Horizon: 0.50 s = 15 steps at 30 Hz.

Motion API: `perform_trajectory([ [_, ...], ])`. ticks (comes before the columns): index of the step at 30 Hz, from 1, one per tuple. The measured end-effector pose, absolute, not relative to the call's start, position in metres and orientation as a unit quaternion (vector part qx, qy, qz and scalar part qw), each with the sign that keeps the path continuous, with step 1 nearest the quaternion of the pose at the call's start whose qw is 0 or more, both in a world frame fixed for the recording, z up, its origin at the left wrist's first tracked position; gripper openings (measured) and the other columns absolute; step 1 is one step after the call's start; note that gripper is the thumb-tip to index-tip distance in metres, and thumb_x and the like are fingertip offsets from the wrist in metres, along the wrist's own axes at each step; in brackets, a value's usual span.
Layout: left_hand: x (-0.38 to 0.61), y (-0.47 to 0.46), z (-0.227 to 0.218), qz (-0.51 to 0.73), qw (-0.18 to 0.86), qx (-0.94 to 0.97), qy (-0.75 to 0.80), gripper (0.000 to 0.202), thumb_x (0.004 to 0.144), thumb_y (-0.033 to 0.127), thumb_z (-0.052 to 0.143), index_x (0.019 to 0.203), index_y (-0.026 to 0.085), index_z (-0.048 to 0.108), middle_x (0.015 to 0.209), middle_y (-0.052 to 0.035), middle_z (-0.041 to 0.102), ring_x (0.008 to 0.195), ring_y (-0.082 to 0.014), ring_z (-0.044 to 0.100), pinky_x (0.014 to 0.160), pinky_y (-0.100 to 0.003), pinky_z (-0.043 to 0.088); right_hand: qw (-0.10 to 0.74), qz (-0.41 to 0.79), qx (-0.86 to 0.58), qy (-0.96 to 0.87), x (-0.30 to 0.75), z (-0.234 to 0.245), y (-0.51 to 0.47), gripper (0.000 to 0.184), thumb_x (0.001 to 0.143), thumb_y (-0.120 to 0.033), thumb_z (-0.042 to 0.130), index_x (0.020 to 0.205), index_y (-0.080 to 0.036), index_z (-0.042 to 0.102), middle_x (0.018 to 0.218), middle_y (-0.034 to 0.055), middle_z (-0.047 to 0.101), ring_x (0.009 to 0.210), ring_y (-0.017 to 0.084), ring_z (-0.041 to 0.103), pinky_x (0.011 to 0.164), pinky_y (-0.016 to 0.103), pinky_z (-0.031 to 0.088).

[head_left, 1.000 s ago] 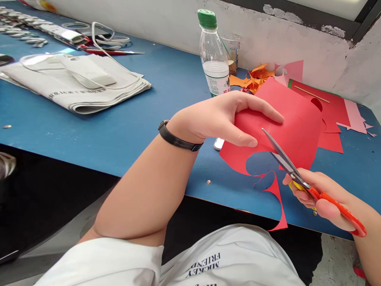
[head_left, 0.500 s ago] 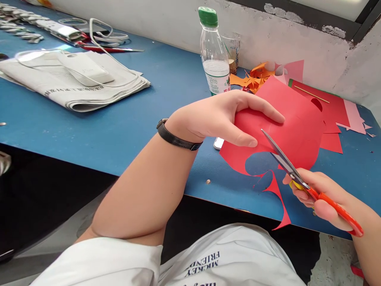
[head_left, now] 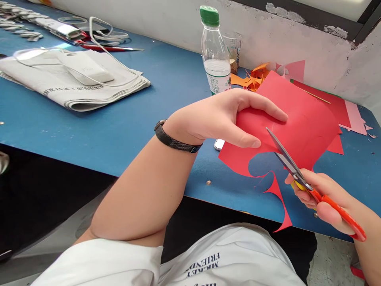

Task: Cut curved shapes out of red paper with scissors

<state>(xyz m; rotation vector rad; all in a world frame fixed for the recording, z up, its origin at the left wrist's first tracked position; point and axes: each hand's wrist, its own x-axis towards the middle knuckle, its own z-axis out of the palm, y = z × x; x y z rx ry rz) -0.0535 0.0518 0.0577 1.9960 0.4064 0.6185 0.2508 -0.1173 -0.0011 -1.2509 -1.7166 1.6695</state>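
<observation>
Left hand (head_left: 229,117) arched over red paper (head_left: 300,123), pinching it thumb-under; right hand (head_left: 323,196) gripping orange-handled scissors (head_left: 300,176), blades angled into the sheet.

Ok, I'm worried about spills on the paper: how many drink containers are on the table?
2. A clear bottle with a green cap stands beyond the left hand, a clear cup just behind it by the wall. Others may be out of view.
</observation>
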Motion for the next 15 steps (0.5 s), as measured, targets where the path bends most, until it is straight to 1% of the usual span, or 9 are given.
perform_trajectory([
  [3, -0.055, 0.052, 0.058, 0.254, 0.487, 0.818, 0.171, 0.047, 0.078, 0.022, 0.089, 0.125, 0.027, 0.087, 0.142, -0.0068, 0.084, 0.133, -0.0357, 0.078, 0.105, -0.038, 0.066, 0.226, 0.601, -0.466, -0.609, 0.248, 0.001, -0.119, 0.086, 0.085, -0.1, 0.069, 0.133, -0.03, 0.072, 0.082, -0.0039, 0.04, 0.065, 0.016, 0.025, 0.055, 0.035, 0.021],
  [6, -0.057, 0.052, 0.059, 0.249, 0.489, 0.818, 0.174, 0.05, 0.08, 0.023, 0.09, 0.129, 0.026, 0.085, 0.147, -0.0073, 0.081, 0.137, -0.036, 0.076, 0.107, -0.037, 0.065, 0.243, 0.603, -0.46, -0.604, 0.249, -0.001, -0.121, 0.084, 0.085, -0.097, 0.073, 0.136, -0.029, 0.072, 0.081, -0.0035, 0.041, 0.065, 0.016, 0.027, 0.056, 0.036, 0.022],
  [9, -0.055, 0.051, 0.057, 0.258, 0.5, 0.807, 0.178, 0.054, 0.083, 0.027, 0.09, 0.136, 0.026, 0.081, 0.155, -0.0069, 0.077, 0.147, -0.0369, 0.07, 0.114, -0.036, 0.063, 0.261, 0.613, -0.439, -0.603, 0.256, -0.009, -0.121, 0.082, 0.088, -0.095, 0.072, 0.138, -0.031, 0.072, 0.082, -0.0033, 0.042, 0.065, 0.016, 0.027, 0.057, 0.036, 0.022],
  [11, -0.05, 0.049, 0.054, 0.293, 0.519, 0.784, 0.173, 0.056, 0.084, 0.029, 0.09, 0.138, 0.027, 0.078, 0.159, -0.0055, 0.073, 0.155, -0.0379, 0.063, 0.119, -0.037, 0.06, 0.267, 0.619, -0.443, -0.591, 0.261, -0.014, -0.121, 0.084, 0.084, -0.096, 0.075, 0.139, -0.033, 0.071, 0.084, -0.0032, 0.044, 0.066, 0.016, 0.028, 0.057, 0.035, 0.024],
  [13, -0.045, 0.048, 0.051, 0.342, 0.556, 0.741, 0.161, 0.06, 0.085, 0.029, 0.088, 0.143, 0.028, 0.073, 0.167, -0.0037, 0.067, 0.159, -0.0381, 0.06, 0.12, -0.038, 0.06, 0.271, 0.628, -0.456, -0.569, 0.264, -0.017, -0.12, 0.082, 0.083, -0.094, 0.08, 0.139, -0.034, 0.071, 0.087, -0.0029, 0.046, 0.065, 0.016, 0.031, 0.056, 0.033, 0.027],
  [14, -0.043, 0.048, 0.049, 0.356, 0.58, 0.716, 0.156, 0.064, 0.088, 0.03, 0.086, 0.149, 0.029, 0.068, 0.172, -0.0037, 0.063, 0.158, -0.0376, 0.062, 0.118, -0.038, 0.061, 0.278, 0.634, -0.459, -0.557, 0.264, -0.017, -0.119, 0.081, 0.082, -0.092, 0.082, 0.138, -0.034, 0.071, 0.087, -0.003, 0.046, 0.065, 0.015, 0.032, 0.055, 0.032, 0.029],
  [15, -0.041, 0.049, 0.048, 0.363, 0.606, 0.691, 0.154, 0.069, 0.09, 0.032, 0.083, 0.156, 0.03, 0.062, 0.173, -0.0048, 0.062, 0.153, -0.0367, 0.066, 0.114, -0.038, 0.064, 0.289, 0.637, -0.468, -0.541, 0.264, -0.016, -0.118, 0.08, 0.082, -0.092, 0.082, 0.137, -0.034, 0.072, 0.087, -0.003, 0.047, 0.064, 0.015, 0.034, 0.054, 0.031, 0.031],
])
